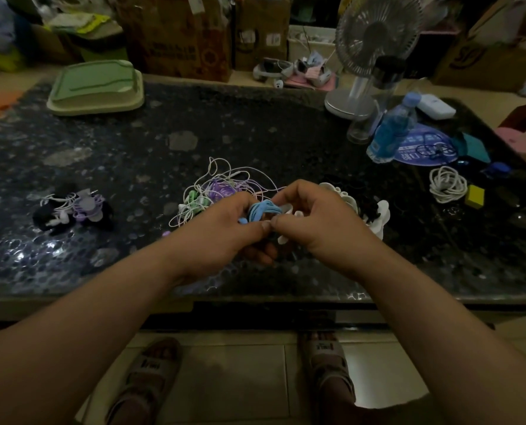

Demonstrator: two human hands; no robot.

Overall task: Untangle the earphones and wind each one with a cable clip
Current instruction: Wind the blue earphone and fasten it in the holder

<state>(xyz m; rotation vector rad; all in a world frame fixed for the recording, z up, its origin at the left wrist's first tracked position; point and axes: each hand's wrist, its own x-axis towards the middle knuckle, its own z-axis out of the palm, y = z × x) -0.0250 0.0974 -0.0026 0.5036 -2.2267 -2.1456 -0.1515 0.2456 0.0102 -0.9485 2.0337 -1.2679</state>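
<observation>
Clenching the blue earphone coil [263,210] in the left grip [224,230], just above the surface [255,133], so loops cannot spring loose; pinching what looks like a white clip [288,210] against it with the right grip [313,216], probably to fasten. Behind, the unsorted tangle [215,188]; far left, wound sets [74,208] kept apart.

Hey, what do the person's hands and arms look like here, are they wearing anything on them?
The left hand and right hand are bare: no gloves, and no rings that show in this dim light. The arms are bare too, as far as the picture's edge: no sleeves, watch or bracelet in view.
</observation>
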